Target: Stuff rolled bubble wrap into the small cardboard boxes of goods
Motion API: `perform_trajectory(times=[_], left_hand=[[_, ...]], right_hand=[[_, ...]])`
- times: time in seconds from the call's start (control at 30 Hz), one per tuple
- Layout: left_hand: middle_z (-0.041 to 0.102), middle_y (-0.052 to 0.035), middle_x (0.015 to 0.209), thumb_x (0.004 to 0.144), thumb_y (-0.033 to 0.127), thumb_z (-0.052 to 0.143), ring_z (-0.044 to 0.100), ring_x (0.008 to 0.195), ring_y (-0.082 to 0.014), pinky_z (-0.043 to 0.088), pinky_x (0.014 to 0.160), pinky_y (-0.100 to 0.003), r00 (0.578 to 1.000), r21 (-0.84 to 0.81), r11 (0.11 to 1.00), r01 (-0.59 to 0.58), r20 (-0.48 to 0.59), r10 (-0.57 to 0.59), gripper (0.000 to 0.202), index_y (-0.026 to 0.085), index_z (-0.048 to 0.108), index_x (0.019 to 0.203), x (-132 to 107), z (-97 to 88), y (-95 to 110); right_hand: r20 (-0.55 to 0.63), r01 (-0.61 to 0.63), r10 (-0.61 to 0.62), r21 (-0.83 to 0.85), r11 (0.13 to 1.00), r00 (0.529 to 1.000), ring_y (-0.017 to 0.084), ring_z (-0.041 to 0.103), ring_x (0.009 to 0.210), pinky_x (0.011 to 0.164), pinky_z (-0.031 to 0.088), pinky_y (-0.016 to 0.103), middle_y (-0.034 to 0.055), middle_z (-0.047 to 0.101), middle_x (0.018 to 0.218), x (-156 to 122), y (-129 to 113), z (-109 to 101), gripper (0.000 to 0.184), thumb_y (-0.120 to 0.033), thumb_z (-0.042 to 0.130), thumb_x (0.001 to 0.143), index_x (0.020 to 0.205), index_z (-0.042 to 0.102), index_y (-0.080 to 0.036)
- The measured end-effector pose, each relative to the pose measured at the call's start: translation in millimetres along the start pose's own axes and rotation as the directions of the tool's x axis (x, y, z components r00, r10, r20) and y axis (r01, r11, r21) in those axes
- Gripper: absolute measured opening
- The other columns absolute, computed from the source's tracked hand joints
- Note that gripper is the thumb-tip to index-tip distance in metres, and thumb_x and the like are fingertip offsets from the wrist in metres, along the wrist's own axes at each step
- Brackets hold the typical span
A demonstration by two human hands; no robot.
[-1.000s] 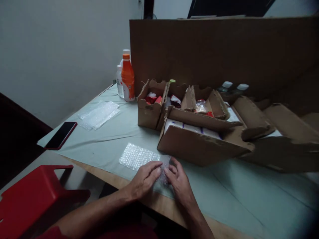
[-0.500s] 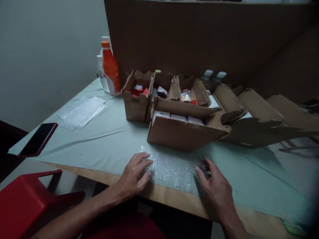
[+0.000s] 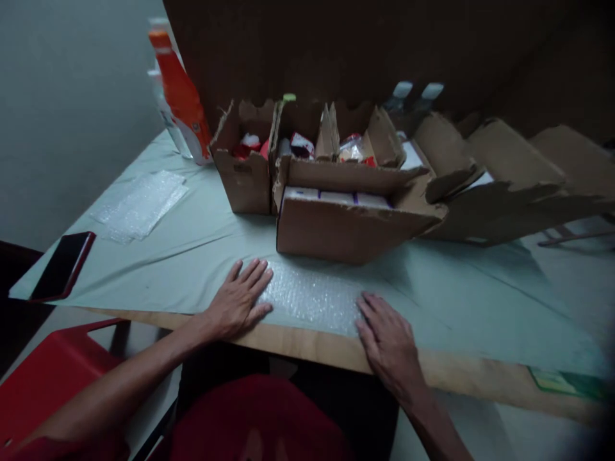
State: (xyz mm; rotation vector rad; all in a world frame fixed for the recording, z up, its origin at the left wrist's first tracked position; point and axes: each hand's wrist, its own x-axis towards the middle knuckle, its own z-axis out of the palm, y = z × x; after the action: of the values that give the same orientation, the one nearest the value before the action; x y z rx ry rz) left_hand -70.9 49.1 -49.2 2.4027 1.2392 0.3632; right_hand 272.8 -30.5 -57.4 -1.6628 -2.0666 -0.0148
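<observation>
A sheet of clear bubble wrap (image 3: 310, 296) lies flat on the pale green cloth (image 3: 202, 250) near the table's front edge. My left hand (image 3: 237, 299) rests palm down on its left end, fingers spread. My right hand (image 3: 387, 339) lies flat at its right end, fingers stretched out onto the sheet. Neither hand holds anything. Just behind the sheet stands an open cardboard box (image 3: 346, 221) with white packs inside.
More torn cardboard boxes (image 3: 245, 169) with red and white packets sit behind. An orange bottle (image 3: 180, 96) stands at the back left. A stack of bubble wrap (image 3: 139, 205) and a dark phone (image 3: 62, 266) lie left. A red stool (image 3: 52, 378) is below left.
My hands have spread apart from the middle to the two ends of the bubble wrap, which now lies flat and closer to me. The view has tilted down.
</observation>
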Motion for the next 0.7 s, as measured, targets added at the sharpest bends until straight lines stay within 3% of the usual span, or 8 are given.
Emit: perform_trajectory(times=[0.1, 0.17, 0.23, 0.3, 0.4, 0.47, 0.57, 0.7], left_hand=[[0.029, -0.0101, 0.165, 0.095, 0.050, 0.057, 0.020, 0.154, -0.0345, 0.001, 0.125, -0.054, 1.000, -0.014, 1.000, 0.003, -0.021, -0.003, 0.065, 0.025, 0.040, 0.152, -1.1, 0.4, 0.7], [0.029, -0.0090, 0.166, 0.097, 0.049, 0.054, 0.019, 0.154, -0.0337, 0.003, 0.125, -0.055, 1.000, 0.026, 1.000, -0.016, -0.010, 0.016, 0.062, 0.026, 0.039, 0.152, -1.4, 0.8, 1.5], [0.029, -0.0102, 0.166, 0.099, 0.047, 0.050, 0.021, 0.154, -0.0330, 0.009, 0.125, -0.057, 1.000, 0.069, 0.997, -0.021, -0.006, 0.021, 0.058, 0.024, 0.039, 0.151, -2.4, -0.5, 0.0], [0.034, -0.0127, 0.163, 0.101, 0.043, 0.046, 0.028, 0.152, -0.0320, 0.019, 0.123, -0.056, 0.999, 0.083, 0.996, -0.012, -0.046, 0.016, 0.053, 0.021, 0.042, 0.149, -2.2, -3.3, -4.4], [0.051, -0.0143, 0.150, 0.100, 0.033, 0.046, 0.043, 0.142, -0.0306, 0.036, 0.116, -0.054, 0.986, 0.084, 0.996, -0.010, -0.163, 0.024, 0.042, 0.019, 0.052, 0.140, 5.0, -7.9, -10.9], [0.059, -0.0149, 0.141, 0.096, 0.026, 0.051, 0.049, 0.135, -0.0322, 0.042, 0.111, -0.054, 0.979, 0.120, 0.992, -0.034, -0.196, 0.057, 0.036, 0.017, 0.060, 0.130, 14.1, -9.2, -8.3], [0.060, -0.0162, 0.140, 0.091, 0.017, 0.056, 0.048, 0.136, -0.0350, 0.041, 0.110, -0.056, 0.978, 0.195, 0.971, -0.139, -0.129, 0.166, 0.034, 0.016, 0.064, 0.125, 27.9, -4.2, 10.2], [0.062, -0.0155, 0.137, 0.096, 0.017, 0.052, 0.052, 0.132, -0.0324, 0.040, 0.111, -0.056, 0.969, 0.219, 0.947, -0.234, -0.025, 0.245, 0.030, 0.017, 0.065, 0.123, 33.3, 6.8, 31.8]], right_hand=[[-0.029, -0.077, 0.080, 0.079, 0.994, 0.996, 0.027, 0.071, 0.104, 0.093, 0.052, 0.046, 0.0094, 0.077, 0.104, -32.4, -24.7, -27.6, 0.027, -0.031, 0.049, 0.097, 0.102, 0.074, -0.023], [0.116, 0.006, -0.030, 0.206, 0.979, 0.993, 0.023, 0.074, 0.087, 0.081, 0.056, 0.039, 0.0061, 0.079, 0.093, -51.3, -56.2, -34.9, 0.024, -0.027, 0.051, 0.095, 0.100, 0.074, -0.024], [0.304, 0.093, -0.207, 0.350, 0.932, 0.930, 0.018, 0.073, 0.069, 0.070, 0.058, 0.034, 0.0016, 0.078, 0.081, -62.6, -79.9, -37.9, 0.027, -0.022, 0.048, 0.095, 0.099, 0.075, -0.025], [0.358, 0.089, -0.248, 0.407, 0.909, 0.900, 0.016, 0.072, 0.063, 0.066, 0.058, 0.031, 0.0000, 0.077, 0.078, -60.4, -83.4, -44.0, 0.029, -0.020, 0.046, 0.096, 0.099, 0.074, -0.025], [0.181, -0.040, -0.022, 0.333, 0.942, 0.983, 0.017, 0.075, 0.079, 0.074, 0.060, 0.030, 0.0032, 0.079, 0.094, -27.8, -58.7, -64.4, 0.024, -0.025, 0.051, 0.097, 0.110, 0.072, -0.023], [0.040, -0.062, 0.053, 0.277, 0.959, 0.998, 0.019, 0.074, 0.088, 0.080, 0.061, 0.033, 0.0049, 0.078, 0.101, 5.5, -43.7, -72.8, 0.023, -0.027, 0.054, 0.097, 0.113, 0.071, -0.023], [-0.003, 0.090, -0.091, 0.193, 0.977, 0.996, 0.023, 0.072, 0.098, 0.088, 0.059, 0.040, 0.0072, 0.077, 0.108, 48.5, -46.7, -51.2, 0.027, -0.023, 0.050, 0.097, 0.113, 0.071, -0.022], [0.151, 0.274, -0.289, 0.109, 0.955, 0.945, 0.026, 0.064, 0.119, 0.094, 0.055, 0.045, 0.0122, 0.069, 0.131, 59.1, -61.0, 11.0, 0.035, -0.015, 0.047, 0.095, 0.121, 0.070, -0.019]])
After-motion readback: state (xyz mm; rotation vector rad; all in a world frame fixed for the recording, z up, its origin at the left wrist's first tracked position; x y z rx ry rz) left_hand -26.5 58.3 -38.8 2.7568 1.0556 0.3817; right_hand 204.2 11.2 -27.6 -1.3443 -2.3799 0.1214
